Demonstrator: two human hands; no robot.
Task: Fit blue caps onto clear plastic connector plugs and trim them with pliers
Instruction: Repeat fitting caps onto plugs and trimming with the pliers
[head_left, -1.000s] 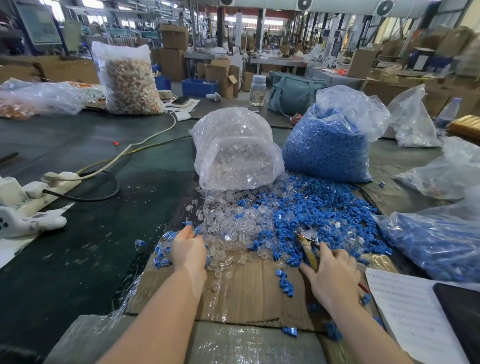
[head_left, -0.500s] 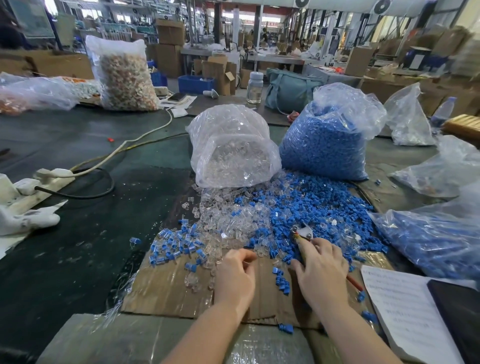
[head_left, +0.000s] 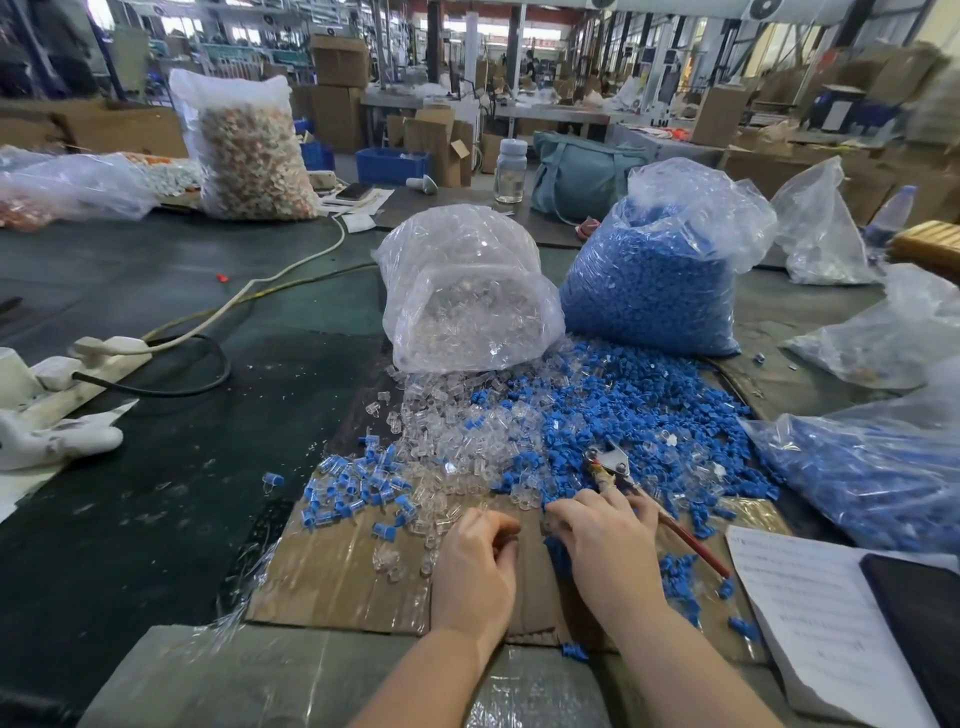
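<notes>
Loose clear plugs (head_left: 457, 447) and blue caps (head_left: 639, 415) lie heaped on a cardboard sheet (head_left: 337, 577). A small pile of capped plugs (head_left: 358, 488) lies to the left. My left hand (head_left: 475, 566) rests on the cardboard, its fingers curled and pinched on what looks like a small clear plug. My right hand (head_left: 608, 545) lies beside it, fingertips almost touching the left. It is closed over the pliers (head_left: 615, 467), whose metal head points away and whose red handle sticks out to the right.
A bag of clear plugs (head_left: 467, 291) and a bag of blue caps (head_left: 654, 275) stand behind the heaps. More bags lie at the right, with a paper sheet (head_left: 810, 618) and a dark tablet (head_left: 919, 618) nearby. A power strip (head_left: 67, 374) and cables lie at the left.
My left hand has moved right from the capped pile to the middle of the cardboard, next to my right hand. My right hand pulled back slightly with the pliers.
</notes>
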